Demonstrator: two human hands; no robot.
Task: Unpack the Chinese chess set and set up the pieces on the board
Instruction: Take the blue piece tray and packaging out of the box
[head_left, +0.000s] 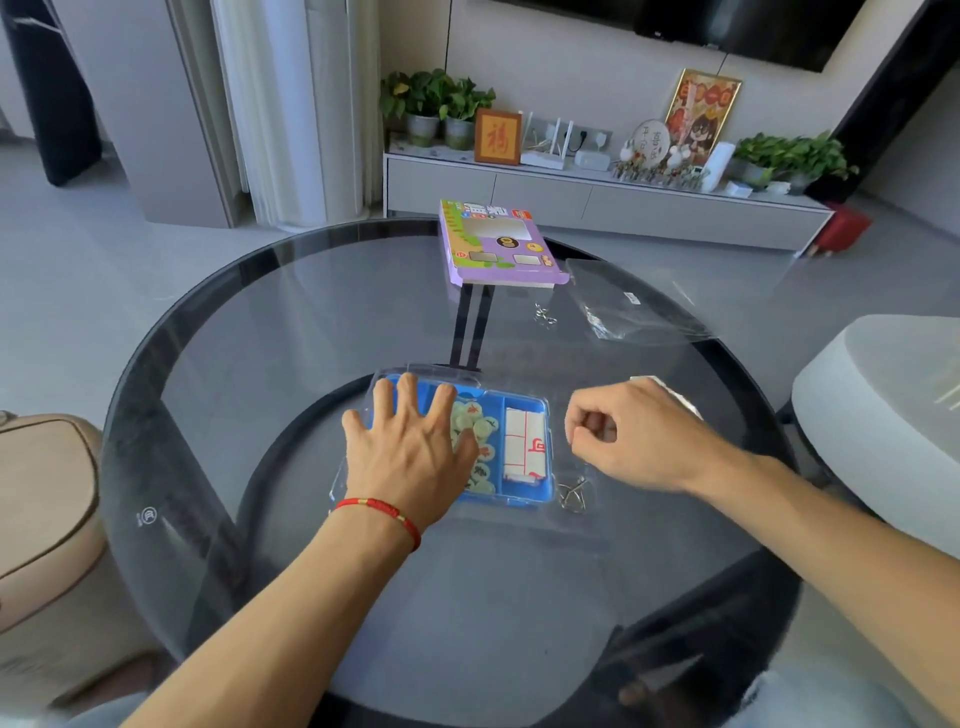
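A blue plastic tray (540, 491) under a clear lid lies in the middle of the round glass table (291, 322). Its left compartment holds several pale round chess pieces (480, 428) with red and green characters. Its right compartment holds the folded white board sheet (525, 448) with red lines. My left hand (410, 447) presses flat on the tray's left side, fingers spread, covering part of the pieces. My right hand (631, 434) sits just right of the tray with fingers curled; whether it pinches the clear lid's edge I cannot tell.
A purple game box (498, 244) lies at the table's far side. A clear plastic bag (628, 306) lies right of it. Small metal wire puzzles (571, 493) sit by the tray's right corner, and more metal wire puzzles (545, 316) by the bag. A white round seat (883, 410) stands at right.
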